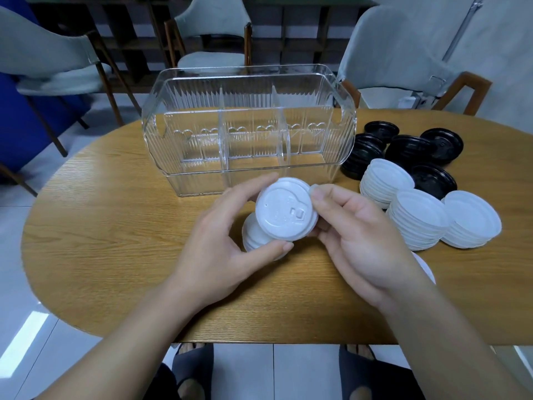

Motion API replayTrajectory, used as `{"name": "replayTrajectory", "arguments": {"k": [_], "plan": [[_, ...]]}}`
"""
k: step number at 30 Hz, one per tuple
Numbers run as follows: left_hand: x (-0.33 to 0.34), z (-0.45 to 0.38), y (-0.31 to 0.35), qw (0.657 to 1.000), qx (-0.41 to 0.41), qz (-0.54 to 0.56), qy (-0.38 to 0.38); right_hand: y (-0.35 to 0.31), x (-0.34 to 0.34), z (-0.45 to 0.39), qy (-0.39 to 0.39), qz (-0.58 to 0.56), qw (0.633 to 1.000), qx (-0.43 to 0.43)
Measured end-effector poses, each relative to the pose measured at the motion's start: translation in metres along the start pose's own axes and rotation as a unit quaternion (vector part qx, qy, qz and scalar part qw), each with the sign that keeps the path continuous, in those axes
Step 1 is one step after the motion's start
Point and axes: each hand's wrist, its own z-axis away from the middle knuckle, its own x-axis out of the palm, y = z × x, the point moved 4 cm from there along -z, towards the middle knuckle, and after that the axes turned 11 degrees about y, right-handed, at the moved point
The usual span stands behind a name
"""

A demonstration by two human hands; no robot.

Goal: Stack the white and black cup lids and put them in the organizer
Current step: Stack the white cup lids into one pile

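Note:
A stack of white lids point(284, 212) is held above the table, top face tilted toward me. My left hand point(219, 249) grips it from the left, fingers over the top rim and thumb under the lower edge. My right hand point(360, 235) pinches its right rim. The clear organizer point(248, 171), split into three compartments, stands just behind with nothing in it. Three stacks of white lids point(418, 220) lie on the table to the right, and several black lids point(409, 151) lie behind them. Another white lid point(425, 267) peeks out from under my right forearm.
The oval wooden table point(115, 255) has its near edge close to my body. Grey chairs point(213, 33) stand behind the table and at both far sides. My feet in dark slippers point(193, 368) show below the table edge.

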Motion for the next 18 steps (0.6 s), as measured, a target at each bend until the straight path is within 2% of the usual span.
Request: {"name": "replayTrajectory", "arguments": {"k": [4,8,12,18], "plan": [[-0.003,0.001,-0.005,1.000,-0.013,-0.004,0.002,-0.010,-0.003,0.001,0.037,0.158,0.982,-0.097],[-0.006,0.000,-0.009,1.000,-0.017,-0.020,0.005,-0.016,0.006,0.010,-0.004,0.317,0.930,-0.188],[-0.007,0.001,-0.009,0.999,-0.009,-0.034,0.002,-0.014,0.008,0.010,-0.008,0.381,0.906,-0.185],[-0.009,0.003,-0.010,0.998,0.002,-0.060,-0.022,-0.011,0.005,0.006,-0.021,0.410,0.895,-0.177]]}}
